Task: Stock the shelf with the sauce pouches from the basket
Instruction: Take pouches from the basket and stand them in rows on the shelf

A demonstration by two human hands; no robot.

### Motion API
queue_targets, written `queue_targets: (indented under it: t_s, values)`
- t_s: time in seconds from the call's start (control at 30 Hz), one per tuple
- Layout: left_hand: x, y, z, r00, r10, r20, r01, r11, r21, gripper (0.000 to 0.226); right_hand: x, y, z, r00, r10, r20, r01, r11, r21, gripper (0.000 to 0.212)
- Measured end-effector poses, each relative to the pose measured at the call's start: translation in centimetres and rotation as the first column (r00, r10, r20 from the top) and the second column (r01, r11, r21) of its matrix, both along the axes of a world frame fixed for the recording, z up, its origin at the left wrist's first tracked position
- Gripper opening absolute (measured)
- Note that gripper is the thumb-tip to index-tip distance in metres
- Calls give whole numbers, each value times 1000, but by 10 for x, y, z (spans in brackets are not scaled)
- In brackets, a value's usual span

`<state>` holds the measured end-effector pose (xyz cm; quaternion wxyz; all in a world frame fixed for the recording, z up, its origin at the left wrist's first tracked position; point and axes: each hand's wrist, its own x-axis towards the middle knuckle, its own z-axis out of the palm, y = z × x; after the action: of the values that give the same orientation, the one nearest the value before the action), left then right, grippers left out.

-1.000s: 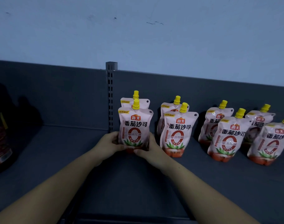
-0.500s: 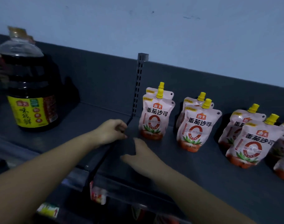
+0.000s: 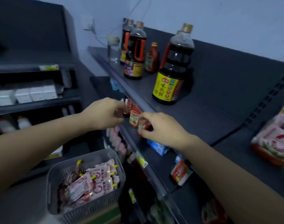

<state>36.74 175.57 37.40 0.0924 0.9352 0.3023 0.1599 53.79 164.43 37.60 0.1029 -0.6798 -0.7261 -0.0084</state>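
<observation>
Head view: both hands empty, fingers loosely curled. Left hand hangs directly above grey mesh plastic basket of pink yellow-capped sauce pouches; right hand farther, beside dark metal shelf.

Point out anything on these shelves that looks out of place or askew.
Nothing looks spilled or damaged. The pouches lie jumbled in the basket, and a clear, apparently empty jar stands among the dark sauce bottles.
</observation>
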Motion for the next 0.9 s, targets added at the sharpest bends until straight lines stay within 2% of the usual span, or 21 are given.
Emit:
queue_targets:
  t_s: [0.13,0.33,0.47,0.6,0.77,0.9]
  values:
    - [-77,21,-26,977,161,-139,-163,987,-7,35,-46,49,-20,985,116,128,-108,992,-67,34]
    - [-190,54,-83,895,294,-335,-340,936,-87,36,-112,120,-76,963,199,184,-153,959,-238,32]
    - [-239,68,-133,853,322,-410,-433,876,-213,37,-140,147,-128,960,234,154,-163,913,-374,34]
    - [-251,69,-189,828,283,-483,-489,785,-379,36,-142,161,-180,954,275,115,-179,837,-517,35]
    - [-233,73,-247,826,222,-518,-506,697,-508,36,-112,168,-235,962,250,112,-139,797,-588,43]
    - [-205,75,-287,830,178,-529,-504,643,-576,32,-86,180,-279,974,216,75,-104,711,-696,35]
